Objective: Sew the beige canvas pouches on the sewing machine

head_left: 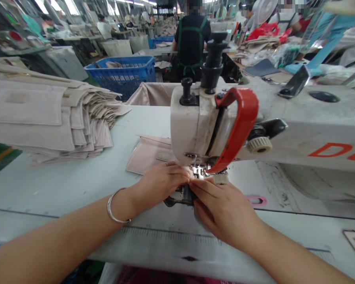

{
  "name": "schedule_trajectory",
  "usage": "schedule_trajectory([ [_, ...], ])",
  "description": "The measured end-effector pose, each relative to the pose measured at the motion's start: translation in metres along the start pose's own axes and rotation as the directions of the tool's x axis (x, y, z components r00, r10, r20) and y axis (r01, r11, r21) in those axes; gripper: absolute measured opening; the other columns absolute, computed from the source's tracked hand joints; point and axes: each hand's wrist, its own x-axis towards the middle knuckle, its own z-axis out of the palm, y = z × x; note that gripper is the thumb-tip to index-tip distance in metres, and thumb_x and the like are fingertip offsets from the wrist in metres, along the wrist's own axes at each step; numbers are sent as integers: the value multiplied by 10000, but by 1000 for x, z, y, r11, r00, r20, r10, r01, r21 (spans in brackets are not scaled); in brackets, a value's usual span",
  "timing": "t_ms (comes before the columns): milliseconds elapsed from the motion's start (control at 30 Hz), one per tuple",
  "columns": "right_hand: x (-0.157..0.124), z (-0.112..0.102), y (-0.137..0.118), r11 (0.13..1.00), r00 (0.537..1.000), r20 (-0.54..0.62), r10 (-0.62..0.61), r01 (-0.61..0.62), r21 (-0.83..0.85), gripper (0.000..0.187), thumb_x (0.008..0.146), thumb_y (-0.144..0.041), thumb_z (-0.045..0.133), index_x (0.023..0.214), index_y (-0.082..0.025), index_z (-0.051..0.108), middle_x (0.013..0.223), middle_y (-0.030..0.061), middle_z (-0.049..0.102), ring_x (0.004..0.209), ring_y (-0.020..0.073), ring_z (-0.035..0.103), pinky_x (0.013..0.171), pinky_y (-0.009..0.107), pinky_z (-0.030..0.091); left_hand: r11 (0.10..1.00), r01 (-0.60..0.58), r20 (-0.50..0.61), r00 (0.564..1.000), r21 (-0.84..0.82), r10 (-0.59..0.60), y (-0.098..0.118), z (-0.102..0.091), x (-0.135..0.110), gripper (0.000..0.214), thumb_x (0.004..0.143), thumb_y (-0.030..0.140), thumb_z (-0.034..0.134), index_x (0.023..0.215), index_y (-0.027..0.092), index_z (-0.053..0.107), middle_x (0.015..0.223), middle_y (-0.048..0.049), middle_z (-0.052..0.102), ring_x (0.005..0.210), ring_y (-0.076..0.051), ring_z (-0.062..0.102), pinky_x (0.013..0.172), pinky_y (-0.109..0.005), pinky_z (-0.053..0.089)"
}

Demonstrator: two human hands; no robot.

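A light pink-beige fabric piece point(148, 154) with a small rectangular label lies left of the needle area of a white sewing machine point(186, 126). My left hand point(162, 182) is closed at the near edge of this piece, its fingertips just in front of the presser foot point(198, 171). From the other side my right hand point(225, 209) meets it, fingers closed and fingertips touching the left ones. What the right fingers pinch is too small and hidden to make out. A lit spot shows around the needle, and a red lever guard point(244, 126) curves above my right hand.
A tall stack of similar fabric pieces point(68, 118) sits on the table's left. Behind the table stand a blue plastic basket point(124, 73) and a co-worker point(193, 43) seen from behind. A pink oval object point(262, 201) lies right of my hand. Ruler markings point(165, 233) run along the front.
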Motion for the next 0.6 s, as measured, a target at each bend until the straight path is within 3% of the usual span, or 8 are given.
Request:
schedule_trajectory([
  [100,0,5,2,1000,1000,-24,0,-1,-22,345,926,-161,491,1244,-88,603,1234,100,655,1050,278,607,886,450,529,999,34,32,999,19,-35,-2,-1,5,204,984,168,516,1109,210,672,1143,-7,717,1089,-151,656,1026,-308,493],
  [600,1,9,4,999,998,-66,-12,14,33,262,943,-162,490,1141,-114,655,1182,91,677,1059,269,605,884,450,515,965,95,-25,995,244,-92,-15,3,13,213,973,185,531,1025,245,729,1054,-12,742,1015,-192,673,915,-323,519],
])
